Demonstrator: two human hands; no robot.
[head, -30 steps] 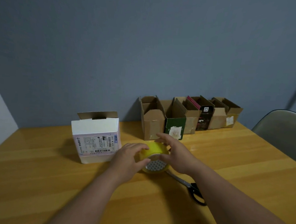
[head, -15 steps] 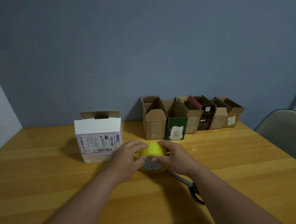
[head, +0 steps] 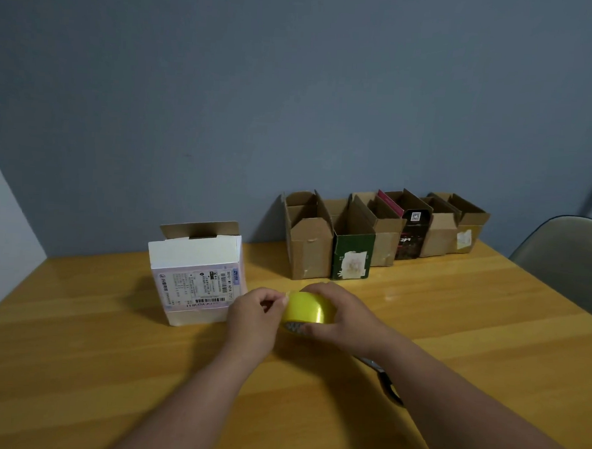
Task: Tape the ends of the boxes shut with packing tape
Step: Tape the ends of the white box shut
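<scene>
A yellow roll of packing tape (head: 309, 309) is held just above the wooden table (head: 108, 369) at the centre. My right hand (head: 343, 316) grips the roll from the right, fingers curled over its top. My left hand (head: 257, 316) pinches the roll's left edge with thumb and fingertips, where the tape end seems to be. A white box (head: 197, 275) with a printed label stands to the left of my hands, its top flap open. Several small cardboard boxes (head: 380, 232) with open flaps stand in a row against the wall.
Black-handled scissors (head: 384, 381) lie on the table under my right forearm, partly hidden. A grey chair (head: 567, 259) stands at the table's right side. The blue-grey wall runs close behind the boxes.
Both hands have lifted the roll and turned it so its yellow outer face shows. My left hand went from resting on the roll to pinching its left edge.
</scene>
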